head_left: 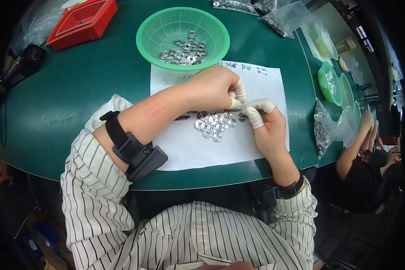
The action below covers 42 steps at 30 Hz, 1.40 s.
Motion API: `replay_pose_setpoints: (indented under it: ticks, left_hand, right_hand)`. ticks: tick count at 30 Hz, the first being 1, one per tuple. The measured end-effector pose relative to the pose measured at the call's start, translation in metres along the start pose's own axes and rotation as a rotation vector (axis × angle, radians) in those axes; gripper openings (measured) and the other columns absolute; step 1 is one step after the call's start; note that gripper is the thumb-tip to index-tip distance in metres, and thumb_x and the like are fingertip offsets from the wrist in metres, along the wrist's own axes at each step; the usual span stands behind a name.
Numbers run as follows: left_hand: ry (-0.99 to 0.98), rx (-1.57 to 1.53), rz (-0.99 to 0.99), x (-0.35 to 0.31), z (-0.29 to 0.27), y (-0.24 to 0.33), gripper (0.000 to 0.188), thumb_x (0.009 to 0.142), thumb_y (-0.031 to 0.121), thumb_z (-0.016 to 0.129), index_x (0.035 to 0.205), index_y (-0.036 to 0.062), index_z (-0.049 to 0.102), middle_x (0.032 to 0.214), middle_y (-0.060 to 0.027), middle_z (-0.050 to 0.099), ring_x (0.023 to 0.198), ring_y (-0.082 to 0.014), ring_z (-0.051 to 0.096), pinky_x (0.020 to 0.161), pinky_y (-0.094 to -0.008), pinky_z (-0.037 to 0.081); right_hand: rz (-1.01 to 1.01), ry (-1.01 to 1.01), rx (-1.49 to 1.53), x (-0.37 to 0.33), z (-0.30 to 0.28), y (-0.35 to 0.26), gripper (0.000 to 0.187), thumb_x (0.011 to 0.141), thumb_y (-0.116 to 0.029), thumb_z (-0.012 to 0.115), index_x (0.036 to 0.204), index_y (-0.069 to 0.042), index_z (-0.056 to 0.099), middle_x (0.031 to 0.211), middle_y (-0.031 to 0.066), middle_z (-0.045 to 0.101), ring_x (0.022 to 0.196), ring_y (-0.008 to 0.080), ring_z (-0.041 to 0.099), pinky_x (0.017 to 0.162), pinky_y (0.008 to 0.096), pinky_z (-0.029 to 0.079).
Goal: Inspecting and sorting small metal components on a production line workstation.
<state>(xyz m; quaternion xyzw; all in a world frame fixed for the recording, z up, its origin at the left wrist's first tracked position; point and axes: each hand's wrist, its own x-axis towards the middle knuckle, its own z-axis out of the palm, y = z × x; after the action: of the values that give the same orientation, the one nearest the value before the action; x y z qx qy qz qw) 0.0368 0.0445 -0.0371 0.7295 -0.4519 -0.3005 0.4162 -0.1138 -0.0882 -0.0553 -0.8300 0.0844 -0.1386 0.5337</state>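
My left hand (218,85) reaches across a sheet of white paper (193,153), its thumb and fingertips pinched together. Opposite it, my right hand (272,128) is pinched too, and the fingertips of both hands meet. White finger cots cover several of my fingers. Whatever sits between the fingertips is too small and covered to make out. Just below them lies a single metal disc (242,117). Left of that, a loose group of round metal discs with holes (212,120) lies flat on the paper, partly hidden by my left wrist.
Beyond the paper stands a green mesh basket (144,49) holding several metal parts. A red tray (94,29) and a black device (29,63) are at the far left. Bags of metal parts (321,126) lie along the right, near a green bowl (324,87). Another person (362,175) sits at right.
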Motion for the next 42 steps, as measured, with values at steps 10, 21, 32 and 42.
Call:
replay_pose_setpoints:
  ticks: [10, 21, 32, 42]
  left_hand:
    - [0.033, 0.012, 0.052, 0.0, 0.003, -0.004, 0.018, 0.068, 0.016, 0.074, 0.082, 0.0056, 0.07, 0.061, 0.0013, 0.058, 0.054, -0.007, 0.049, 0.052, -0.0236, 0.041]
    - [0.011, 0.002, 0.05, 0.002, 0.003, -0.003, 0.019, 0.068, 0.014, 0.076, 0.083, 0.0044, 0.069, 0.064, 0.0018, 0.058, 0.056, -0.006, 0.048, 0.053, -0.0227, 0.04]
    - [-0.12, 0.015, 0.095, -0.006, -0.007, -0.001, 0.016, 0.065, 0.013, 0.076, 0.078, 0.0053, 0.069, 0.064, -0.0021, 0.061, 0.06, -0.011, 0.056, 0.057, -0.0259, 0.045]
    - [-0.148, 0.136, 0.046, -0.006, 0.0, 0.007, 0.017, 0.067, 0.013, 0.078, 0.079, 0.0066, 0.068, 0.066, 0.0007, 0.057, 0.059, -0.0094, 0.05, 0.054, -0.025, 0.04]
  right_hand:
    - [-0.325, 0.035, -0.429, 0.001, 0.004, -0.006, 0.005, 0.086, -0.006, 0.062, 0.088, -0.003, 0.06, 0.077, 0.0066, 0.061, 0.068, 0.0151, 0.058, 0.062, 0.0255, 0.046]
    - [-0.407, 0.035, -0.468, 0.004, 0.002, -0.007, 0.005, 0.085, -0.007, 0.063, 0.088, -0.004, 0.06, 0.075, 0.0073, 0.06, 0.065, 0.0164, 0.059, 0.06, 0.0266, 0.047]
    - [0.059, 0.056, 0.255, -0.004, -0.008, 0.001, 0.011, 0.093, -0.013, 0.055, 0.094, -0.001, 0.056, 0.084, 0.0056, 0.063, 0.072, 0.0109, 0.061, 0.06, 0.0208, 0.047]
    - [0.064, 0.09, 0.165, -0.002, -0.006, -0.003, 0.011, 0.093, -0.012, 0.056, 0.097, -0.002, 0.057, 0.086, 0.0052, 0.063, 0.075, 0.0111, 0.062, 0.059, 0.02, 0.046]
